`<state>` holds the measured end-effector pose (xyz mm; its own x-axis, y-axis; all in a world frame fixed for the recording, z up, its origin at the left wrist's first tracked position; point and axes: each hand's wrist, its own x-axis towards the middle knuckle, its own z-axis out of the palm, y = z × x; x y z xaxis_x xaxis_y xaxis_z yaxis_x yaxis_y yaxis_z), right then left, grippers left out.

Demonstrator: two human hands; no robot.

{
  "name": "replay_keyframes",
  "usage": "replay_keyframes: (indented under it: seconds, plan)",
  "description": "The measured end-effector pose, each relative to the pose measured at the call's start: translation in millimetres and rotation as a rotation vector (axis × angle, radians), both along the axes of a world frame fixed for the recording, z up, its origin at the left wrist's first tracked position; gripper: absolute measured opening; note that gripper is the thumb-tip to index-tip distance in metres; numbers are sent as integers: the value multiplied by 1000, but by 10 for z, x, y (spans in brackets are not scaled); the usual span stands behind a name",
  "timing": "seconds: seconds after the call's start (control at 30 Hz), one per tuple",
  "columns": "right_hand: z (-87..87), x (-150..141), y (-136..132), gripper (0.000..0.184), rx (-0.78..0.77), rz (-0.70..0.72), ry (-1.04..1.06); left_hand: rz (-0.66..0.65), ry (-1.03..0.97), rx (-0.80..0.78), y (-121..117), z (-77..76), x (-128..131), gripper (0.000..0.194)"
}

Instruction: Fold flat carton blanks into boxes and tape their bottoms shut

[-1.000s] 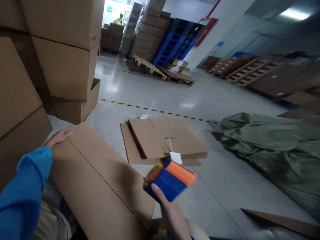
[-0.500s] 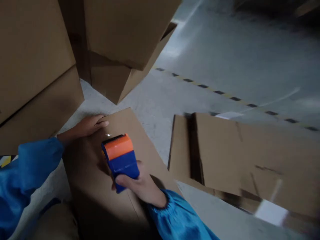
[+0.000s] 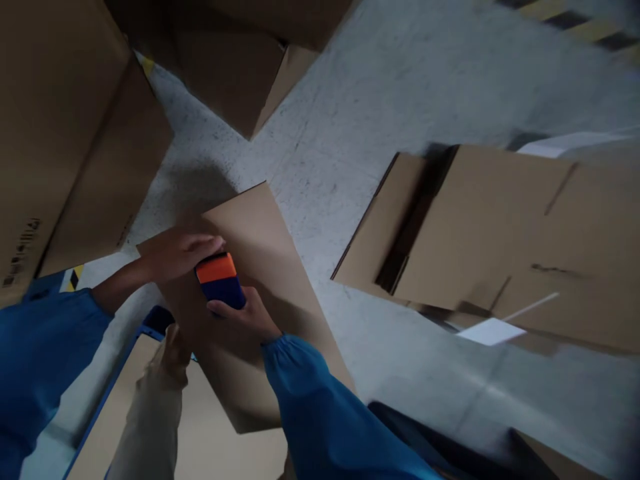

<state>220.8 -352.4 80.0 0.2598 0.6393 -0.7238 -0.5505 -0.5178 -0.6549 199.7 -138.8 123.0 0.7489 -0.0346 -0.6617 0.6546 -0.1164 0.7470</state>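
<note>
A tape dispenser (image 3: 220,279), orange at its front and dark blue behind, is gripped in my right hand (image 3: 253,317), thumb on top. It sits low over a brown cardboard box (image 3: 295,293); whether it touches the cardboard I cannot tell. My left hand (image 3: 183,257) lies by the far left side of the box, fingers stretched out, with the fingertips close to the dispenser's orange end. Any tape coming from the dispenser is not visible. Both of my arms are in blue sleeves.
Large cartons (image 3: 100,167) stand at the left, and another carton (image 3: 225,87) is behind. Stacked flat cardboard (image 3: 480,233) lies at the right, near a white sheet (image 3: 493,331). A beige sleeve (image 3: 150,427), apparently another person's, reaches in from below. Striped tape (image 3: 570,20) marks the floor.
The view has shifted. The dispenser has come closer to my left hand, near the far left part of the box. A beige sleeve now shows clearly at the bottom.
</note>
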Motion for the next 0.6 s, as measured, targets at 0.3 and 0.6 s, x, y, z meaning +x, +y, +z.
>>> replay_keyframes:
  seconds: [0.3,0.6]
  plan:
    - [75,-56,44,42,-17,-61,50,40,145,-29,259,-55,133,46]
    - [100,45,91,43,-37,-47,123,-273,126,-78,360,-332,327,33]
